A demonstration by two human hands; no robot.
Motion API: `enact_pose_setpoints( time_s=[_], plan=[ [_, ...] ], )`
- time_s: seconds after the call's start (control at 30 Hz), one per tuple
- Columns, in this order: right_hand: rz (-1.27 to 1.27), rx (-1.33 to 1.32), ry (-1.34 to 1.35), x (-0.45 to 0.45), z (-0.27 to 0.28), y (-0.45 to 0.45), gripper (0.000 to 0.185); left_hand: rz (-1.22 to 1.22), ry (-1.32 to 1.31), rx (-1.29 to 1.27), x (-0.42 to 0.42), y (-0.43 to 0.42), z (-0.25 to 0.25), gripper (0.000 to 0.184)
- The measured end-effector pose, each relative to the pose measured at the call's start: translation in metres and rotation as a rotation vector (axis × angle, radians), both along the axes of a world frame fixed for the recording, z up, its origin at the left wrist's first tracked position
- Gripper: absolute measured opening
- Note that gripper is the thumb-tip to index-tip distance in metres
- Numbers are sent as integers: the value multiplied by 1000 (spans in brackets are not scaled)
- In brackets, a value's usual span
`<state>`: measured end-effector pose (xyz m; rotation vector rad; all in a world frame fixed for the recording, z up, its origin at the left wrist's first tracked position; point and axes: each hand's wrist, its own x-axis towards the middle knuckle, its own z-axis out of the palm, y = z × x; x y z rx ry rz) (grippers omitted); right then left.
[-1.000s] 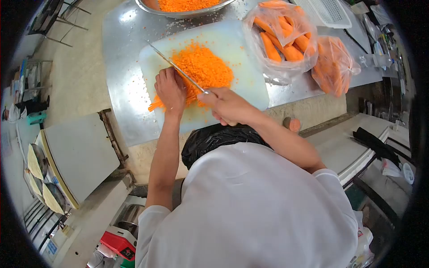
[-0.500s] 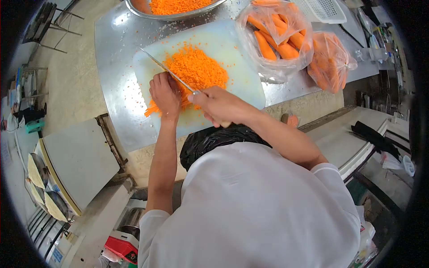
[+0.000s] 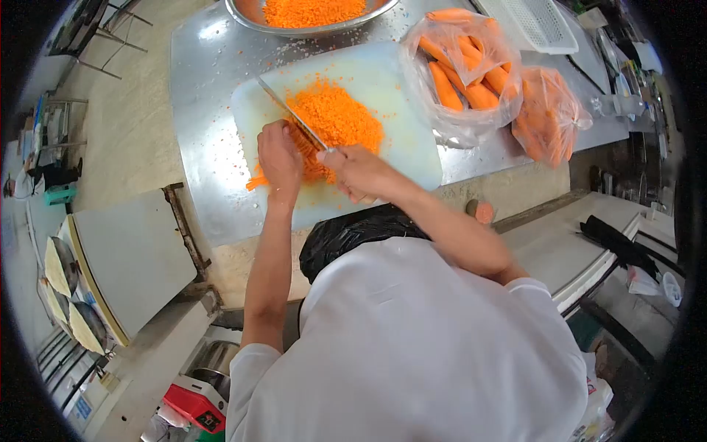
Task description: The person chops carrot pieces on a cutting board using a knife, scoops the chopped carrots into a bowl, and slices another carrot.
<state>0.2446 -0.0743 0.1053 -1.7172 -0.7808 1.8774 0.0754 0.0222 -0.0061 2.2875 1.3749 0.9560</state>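
Note:
My left hand presses down with curled fingers on carrot strips, whose ends stick out on its left side. My right hand is closed around the handle of a knife. The blade slants up and to the left, close beside my left fingertips, between them and a heap of finely chopped carrot. All of this lies on a pale cutting board. My left fingers partly hide the strips, and the knife handle is mostly covered by my right hand.
At the board's far side stands a metal bowl of chopped carrot. To the right are an open plastic bag of whole carrots, a tied bag of carrots and a white plastic basket. Carrot bits dot the metal table.
The whole view has shifted, so the table and board appear farther right and slightly lower. The knife blade has turned a little steeper; both hands keep their grip.

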Motion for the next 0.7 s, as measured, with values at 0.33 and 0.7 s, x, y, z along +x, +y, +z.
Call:
enact_pose_setpoints(
  time_s=[0.33,0.7],
  plan=[
    [199,104,-65,25,9,4,49,57,160,57,-1,-2,-1,17],
    [224,85,-65,24,6,2,49,89,99,21,2,-2,-4,10]
  ],
)
